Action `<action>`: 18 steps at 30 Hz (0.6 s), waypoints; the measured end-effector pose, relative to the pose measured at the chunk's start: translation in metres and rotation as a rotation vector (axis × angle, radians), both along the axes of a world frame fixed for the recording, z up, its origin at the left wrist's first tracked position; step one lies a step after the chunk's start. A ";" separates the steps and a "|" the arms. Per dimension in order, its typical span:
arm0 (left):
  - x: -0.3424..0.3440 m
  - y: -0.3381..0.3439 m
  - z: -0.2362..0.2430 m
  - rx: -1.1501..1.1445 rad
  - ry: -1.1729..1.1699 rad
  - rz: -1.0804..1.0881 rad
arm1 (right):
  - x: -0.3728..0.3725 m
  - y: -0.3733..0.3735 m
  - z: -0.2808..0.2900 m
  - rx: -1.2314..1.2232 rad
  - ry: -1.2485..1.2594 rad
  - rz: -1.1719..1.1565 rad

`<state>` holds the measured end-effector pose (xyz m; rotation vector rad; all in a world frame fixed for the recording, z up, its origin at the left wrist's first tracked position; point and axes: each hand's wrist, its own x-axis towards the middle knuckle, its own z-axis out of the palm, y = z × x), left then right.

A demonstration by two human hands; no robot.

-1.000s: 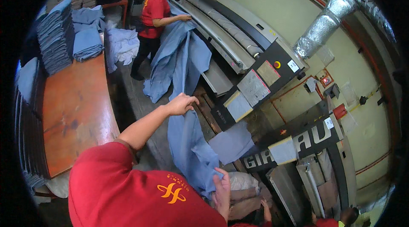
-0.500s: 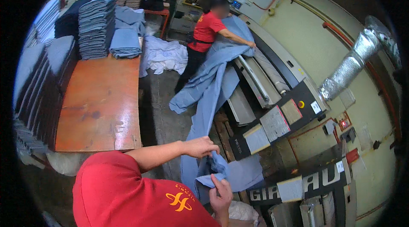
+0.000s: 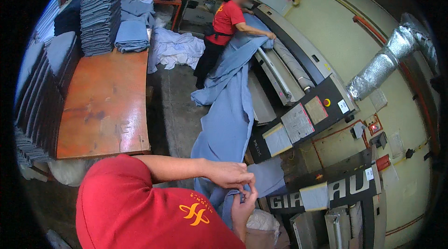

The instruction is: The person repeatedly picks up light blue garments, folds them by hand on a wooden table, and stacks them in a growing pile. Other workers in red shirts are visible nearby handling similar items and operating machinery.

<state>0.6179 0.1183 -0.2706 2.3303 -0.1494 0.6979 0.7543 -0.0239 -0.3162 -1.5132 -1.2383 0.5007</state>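
Note:
A long light-blue cloth sheet [image 3: 226,123] stretches from my hands up to a co-worker [image 3: 228,24] in a red shirt at a large roller ironing machine [image 3: 289,74]. My left hand [image 3: 227,174] is closed, its fingers bent down onto the near edge of the sheet. Just below it my right hand [image 3: 244,203] pinches the same edge, thumb and fingers curled together. The two hands touch or nearly touch, and they partly hide the bunched cloth between them. At the far end, the co-worker's hands spread the sheet over the machine's front.
On the left stands an orange-brown wooden table [image 3: 105,109] with stacks of folded blue-grey cloth [image 3: 100,20]. White linen [image 3: 179,53] lies heaped on the floor behind it. A second machine [image 3: 326,193] stands at the lower right, and a silver duct [image 3: 385,57] runs along the wall.
My hands have come together on the sheet's edge, the left moving right and downward. The sheet between me and the co-worker has spread wider and flatter.

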 end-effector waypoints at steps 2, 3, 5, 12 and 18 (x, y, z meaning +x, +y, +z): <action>0.011 -0.008 -0.002 -0.013 0.037 -0.054 | 0.010 -0.008 -0.002 -0.034 -0.142 0.035; 0.017 -0.010 -0.007 -0.014 0.045 -0.098 | 0.016 -0.012 -0.002 -0.097 -0.181 0.025; 0.031 -0.007 -0.024 -0.091 0.061 -0.098 | 0.028 -0.028 0.002 -0.027 -0.088 0.008; 0.052 0.051 -0.169 0.099 0.353 0.124 | 0.101 -0.112 0.045 0.242 -0.092 -0.371; 0.066 0.015 -0.193 -0.236 0.406 0.178 | 0.150 -0.141 0.096 0.366 -0.300 -0.518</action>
